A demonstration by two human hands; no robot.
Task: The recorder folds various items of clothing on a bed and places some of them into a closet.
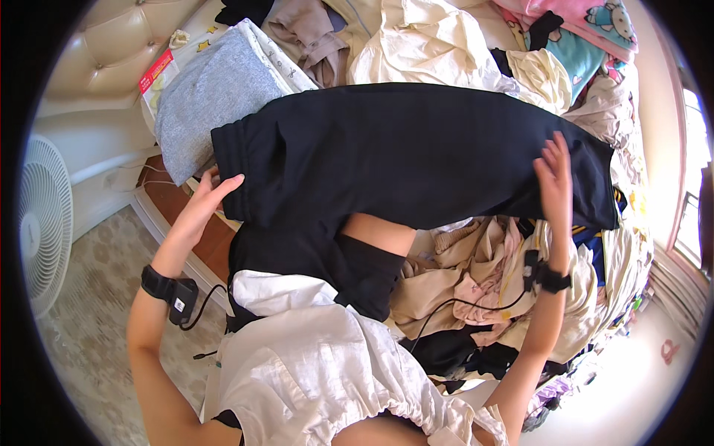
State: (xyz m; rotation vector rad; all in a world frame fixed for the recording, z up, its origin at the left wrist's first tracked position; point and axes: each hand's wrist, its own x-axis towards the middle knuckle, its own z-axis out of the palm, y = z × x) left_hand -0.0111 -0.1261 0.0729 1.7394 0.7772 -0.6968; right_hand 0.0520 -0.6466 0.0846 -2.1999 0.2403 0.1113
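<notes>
A pair of black trousers (387,149) stretches from left to right in front of me, laid lengthwise with the ribbed elastic waistband at the left and the leg end at the right. My left hand (202,204) grips the edge of the waistband, its thumb on top and the other fingers partly hidden. Over at the right, my right hand (554,178) lies on the trouser leg near its end, with the fingers stretched out and slightly blurred. The near edge of the trousers hangs close to my lap.
A folded grey cloth (216,97) sits on a pile at the far left. Cream clothes (424,44) lie behind the trousers, and a heap of beige clothes (476,275) spreads at the right. A white fan (44,223) stands at the left. Cables (446,301) run from my wrist straps.
</notes>
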